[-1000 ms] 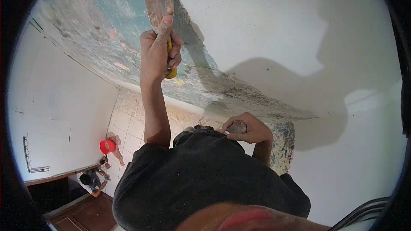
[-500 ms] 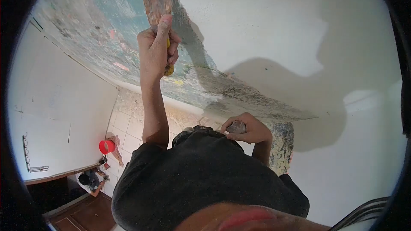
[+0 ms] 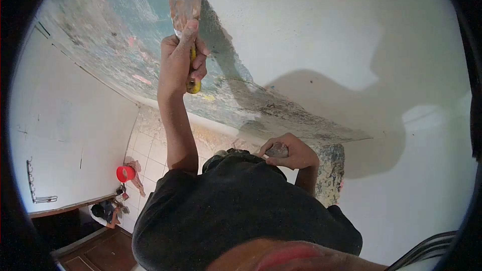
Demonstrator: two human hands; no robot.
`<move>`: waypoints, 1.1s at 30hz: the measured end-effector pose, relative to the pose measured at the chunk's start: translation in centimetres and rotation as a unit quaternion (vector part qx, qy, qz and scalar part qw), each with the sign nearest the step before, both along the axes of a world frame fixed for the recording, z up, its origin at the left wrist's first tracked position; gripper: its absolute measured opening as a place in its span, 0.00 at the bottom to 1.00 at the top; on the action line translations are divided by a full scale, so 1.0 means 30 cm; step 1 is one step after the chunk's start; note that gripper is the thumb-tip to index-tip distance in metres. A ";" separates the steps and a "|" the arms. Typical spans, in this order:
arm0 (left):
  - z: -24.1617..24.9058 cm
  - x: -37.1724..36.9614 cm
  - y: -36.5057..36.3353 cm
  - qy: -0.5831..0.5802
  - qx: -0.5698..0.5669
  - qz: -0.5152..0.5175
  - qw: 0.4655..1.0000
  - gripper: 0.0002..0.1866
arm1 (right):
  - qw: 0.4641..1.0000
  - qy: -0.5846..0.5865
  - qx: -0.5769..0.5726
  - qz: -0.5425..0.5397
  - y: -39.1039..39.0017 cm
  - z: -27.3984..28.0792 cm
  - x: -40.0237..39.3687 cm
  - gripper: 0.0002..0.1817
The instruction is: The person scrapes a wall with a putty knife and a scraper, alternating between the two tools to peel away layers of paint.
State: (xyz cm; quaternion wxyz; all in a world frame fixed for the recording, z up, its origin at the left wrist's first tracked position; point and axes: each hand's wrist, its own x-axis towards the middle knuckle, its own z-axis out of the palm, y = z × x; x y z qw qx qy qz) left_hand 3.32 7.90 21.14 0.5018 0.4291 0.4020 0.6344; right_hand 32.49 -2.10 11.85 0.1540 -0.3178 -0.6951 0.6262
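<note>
In the head view, my left hand (image 3: pixel 179 62) is raised with its fingers wrapped round the yellow handle of a putty knife (image 3: pixel 186 7). My thumb lies along its wide blade, which is smeared brown and grey. The blade's far edge is at the wall, where worn green-grey paint (image 3: pixel 140 25) borders smooth white filler (image 3: pixel 281 30). Close to my waist, my right hand (image 3: pixel 298 153) is closed on a small grey, flat-looking piece (image 3: pixel 277 150). I cannot make out its kind; the fingers cover part of it.
A rough, patchy column edge (image 3: pixel 330 173) stands beside my right arm. On the tiled floor (image 3: pixel 143 145) far below is a red bucket (image 3: pixel 125 173). Another person (image 3: pixel 103 213) crouches near a brown door (image 3: pixel 103 251). Hooks (image 3: pixel 30 180) hang on the left wall.
My left hand has shifted slightly down and left, tilting the putty knife so more of its yellow handle shows. My right hand stays put. The other person's arms have moved a little.
</note>
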 end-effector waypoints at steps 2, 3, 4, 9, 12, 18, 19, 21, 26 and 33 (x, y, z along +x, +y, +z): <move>-0.020 -0.012 -0.007 0.007 -0.005 -0.006 1.000 0.30 | 1.000 0.016 0.006 0.012 -0.005 0.005 -0.002 0.12; -0.025 -0.014 -0.006 0.011 -0.006 -0.009 1.000 0.30 | 0.999 0.025 0.011 0.018 -0.003 0.005 -0.004 0.12; -0.016 -0.011 0.002 0.009 -0.002 -0.005 1.000 0.30 | 0.999 0.025 0.015 0.012 0.001 0.005 -0.005 0.12; 0.000 -0.012 -0.008 0.026 -0.006 0.006 1.000 0.29 | 1.000 0.005 0.021 0.015 -0.006 0.017 -0.006 0.11; -0.008 -0.026 0.006 0.024 0.000 -0.010 1.000 0.29 | 0.999 0.030 0.030 0.014 -0.010 -0.004 0.008 0.11; -0.022 -0.040 -0.006 0.028 -0.017 -0.016 0.999 0.29 | 0.999 0.026 0.016 0.015 -0.013 0.010 -0.007 0.11; -0.008 -0.035 0.004 0.028 -0.011 -0.017 0.999 0.29 | 0.999 0.019 0.023 0.012 -0.004 0.012 -0.006 0.11; 0.019 -0.023 0.001 0.026 -0.012 -0.015 0.999 0.30 | 1.000 0.006 0.024 0.012 -0.006 0.008 -0.008 0.11; -0.030 -0.025 -0.013 0.019 -0.023 -0.002 1.000 0.30 | 0.999 0.011 0.026 0.015 -0.015 0.002 -0.017 0.11; -0.020 -0.010 -0.002 0.021 -0.017 -0.004 1.000 0.29 | 0.999 0.026 0.034 0.010 -0.008 -0.015 -0.031 0.12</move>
